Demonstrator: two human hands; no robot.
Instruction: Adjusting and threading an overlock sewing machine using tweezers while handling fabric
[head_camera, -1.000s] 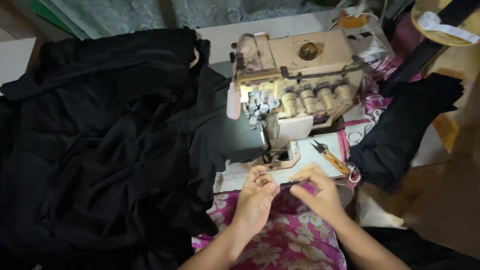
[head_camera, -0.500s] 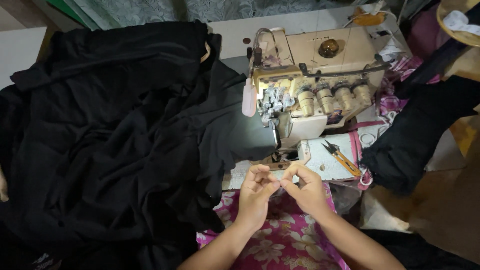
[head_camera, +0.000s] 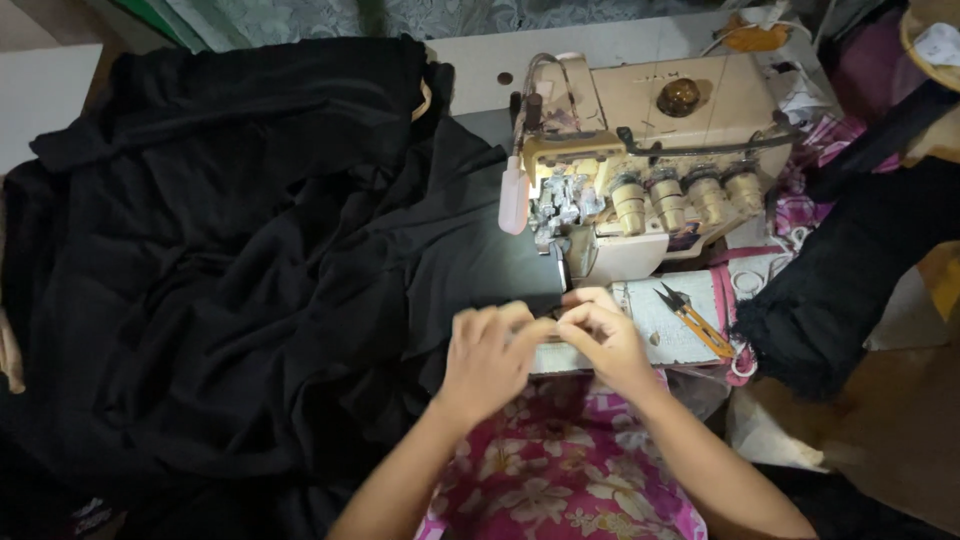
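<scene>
A large black cloth (head_camera: 250, 260) is heaped over the left of the table and runs under the needle area of a cream overlock sewing machine (head_camera: 655, 165). My left hand (head_camera: 490, 355) and my right hand (head_camera: 605, 335) meet just in front of the machine's foot, fingertips pinched together on the near edge of the black cloth. What lies between the fingers is too small and dark to make out beyond the cloth edge.
Orange-handled thread snips (head_camera: 690, 320) lie on the white machine bed right of my right hand. Another black fabric piece (head_camera: 850, 280) hangs at the right. A pink floral garment (head_camera: 560, 470) covers my lap. The white table top (head_camera: 50, 95) shows at far left.
Both hands have moved up toward the machine's foot, still pinched together on the cloth edge. The view has shifted so the machine sits lower and to the right.
</scene>
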